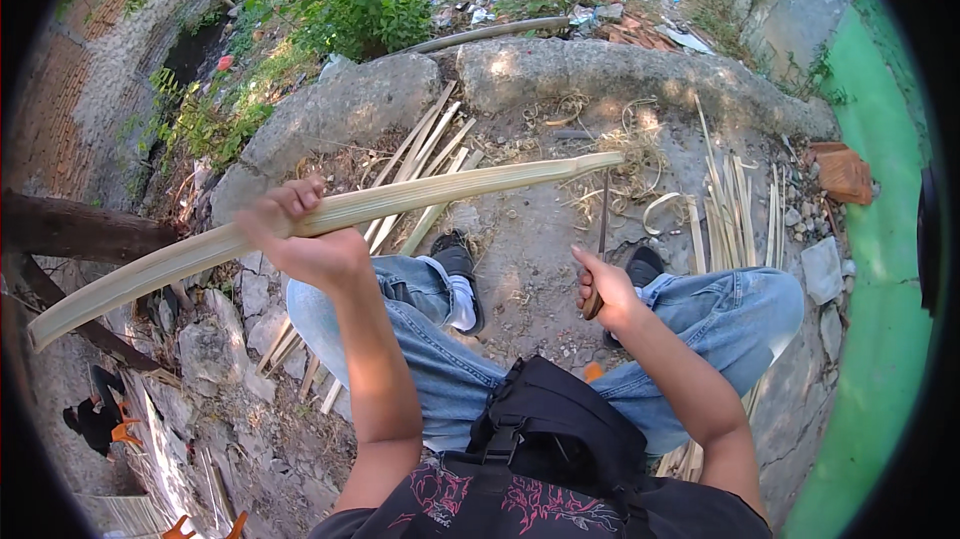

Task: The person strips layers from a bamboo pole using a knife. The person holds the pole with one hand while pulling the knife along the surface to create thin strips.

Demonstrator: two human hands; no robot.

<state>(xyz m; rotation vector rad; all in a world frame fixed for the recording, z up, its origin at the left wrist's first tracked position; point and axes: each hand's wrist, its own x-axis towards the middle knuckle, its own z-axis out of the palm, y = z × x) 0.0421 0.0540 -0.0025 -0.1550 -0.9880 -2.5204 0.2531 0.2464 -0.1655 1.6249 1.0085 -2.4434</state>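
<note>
Bamboo slat over knees; strips, shavings beyond.

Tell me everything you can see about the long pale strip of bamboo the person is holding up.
The long pale split bamboo strip is cream-yellow, curved in cross-section, with lengthwise grain. It lies nearly level across the view, from the lower left up to the right above the knees. The left hand grips it around the middle. Its right end looks frayed, and the thin blade of the wooden-handled knife held in the right hand meets it there. More cut strips lie on the ground beneath.
</note>
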